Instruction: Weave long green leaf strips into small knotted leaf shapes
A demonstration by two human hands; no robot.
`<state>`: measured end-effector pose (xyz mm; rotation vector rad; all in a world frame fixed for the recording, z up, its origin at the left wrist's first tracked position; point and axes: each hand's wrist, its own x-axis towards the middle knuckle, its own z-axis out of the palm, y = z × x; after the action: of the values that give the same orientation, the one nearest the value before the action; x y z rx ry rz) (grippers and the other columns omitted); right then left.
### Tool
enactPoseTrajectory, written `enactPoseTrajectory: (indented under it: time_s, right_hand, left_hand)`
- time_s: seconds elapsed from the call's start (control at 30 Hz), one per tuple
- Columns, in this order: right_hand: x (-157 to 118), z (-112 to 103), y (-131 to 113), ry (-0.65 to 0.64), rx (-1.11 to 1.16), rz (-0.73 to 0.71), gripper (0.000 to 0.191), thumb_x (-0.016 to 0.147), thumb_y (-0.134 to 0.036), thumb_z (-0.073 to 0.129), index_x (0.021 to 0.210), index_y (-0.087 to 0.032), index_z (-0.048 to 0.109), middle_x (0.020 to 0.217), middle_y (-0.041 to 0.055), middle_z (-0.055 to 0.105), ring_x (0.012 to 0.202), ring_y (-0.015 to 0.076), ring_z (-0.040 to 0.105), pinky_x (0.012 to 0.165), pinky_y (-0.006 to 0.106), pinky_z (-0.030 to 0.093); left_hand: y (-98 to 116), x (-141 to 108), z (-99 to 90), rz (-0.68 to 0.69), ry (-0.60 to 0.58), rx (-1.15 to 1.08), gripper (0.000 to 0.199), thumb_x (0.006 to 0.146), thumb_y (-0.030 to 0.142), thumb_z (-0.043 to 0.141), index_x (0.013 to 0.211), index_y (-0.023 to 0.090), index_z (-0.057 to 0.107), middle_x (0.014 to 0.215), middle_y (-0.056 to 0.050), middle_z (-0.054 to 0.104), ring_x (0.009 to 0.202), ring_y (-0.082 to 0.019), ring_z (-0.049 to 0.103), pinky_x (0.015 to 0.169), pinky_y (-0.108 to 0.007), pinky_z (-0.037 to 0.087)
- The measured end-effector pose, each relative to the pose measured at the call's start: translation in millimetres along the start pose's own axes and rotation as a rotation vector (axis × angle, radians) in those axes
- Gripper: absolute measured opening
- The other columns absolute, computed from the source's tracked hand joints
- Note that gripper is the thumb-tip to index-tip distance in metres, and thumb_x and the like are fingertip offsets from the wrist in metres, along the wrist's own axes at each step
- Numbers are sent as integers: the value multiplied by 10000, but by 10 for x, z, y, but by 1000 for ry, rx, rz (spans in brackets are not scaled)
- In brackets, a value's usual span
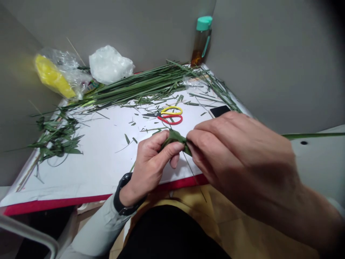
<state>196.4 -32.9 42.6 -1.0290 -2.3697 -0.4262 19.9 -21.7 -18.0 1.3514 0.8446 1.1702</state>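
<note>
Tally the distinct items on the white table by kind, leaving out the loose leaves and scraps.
Scissors: 1
Bottle: 1
Plastic bags: 2, one with yellow contents, one white
Phone: 1
Total: 5

We sit in a corner of plain grey walls (pixel 151 28); before us a white-topped table with a red front edge (pixel 88 158); a pale ledge (pixel 320 162) at our right.

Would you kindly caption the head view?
Both hands, left hand and right hand, pinch a folded green leaf strip above the white table.
</note>
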Motion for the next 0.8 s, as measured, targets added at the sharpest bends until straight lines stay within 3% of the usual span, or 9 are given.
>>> enactPoseTrajectory:
  time_s: [0.17,0.4,0.53,0.63,0.8]
  right_hand:
    - [-28,-9,-55,10,-64,-29,253,903,-72,492,824,-118,728,647,64,654,547,201,556,457,359,287]
    - [-35,-38,-24,-57,-152,-30,156,805,-33,585,873,-105,706,801,72,703,538,161,573,458,307,319]
    - [21,-68,-73,-93,-129,-30,160,865,-56,543,834,-108,692,718,64,647,493,166,562,431,310,269]
    - [54,-77,-90,-167,-8,44,175,944,-127,527,907,-104,697,710,53,649,481,169,535,443,320,258]
    - [145,-44,-85,-215,510,388,119,948,-154,570,891,-171,673,580,-48,587,459,99,470,499,256,354]
  left_hand:
    - [15,8,1,-25,0,-16,315,962,206,696,667,208,585,602,69,580,611,-103,487,656,-262,395]
    - [21,14,-1,-4,18,36,324,982,275,681,679,200,596,583,77,581,590,-81,475,649,-241,391]
    - [0,21,-11,-24,29,10,338,979,303,686,677,200,575,585,78,572,598,-81,475,671,-238,397]
    - [-11,22,-30,-30,37,-11,351,978,316,687,665,198,583,593,73,561,592,-78,461,656,-240,386]
    - [8,-14,-112,-18,30,-34,284,981,310,684,716,209,663,606,66,633,581,-84,447,608,-250,358]
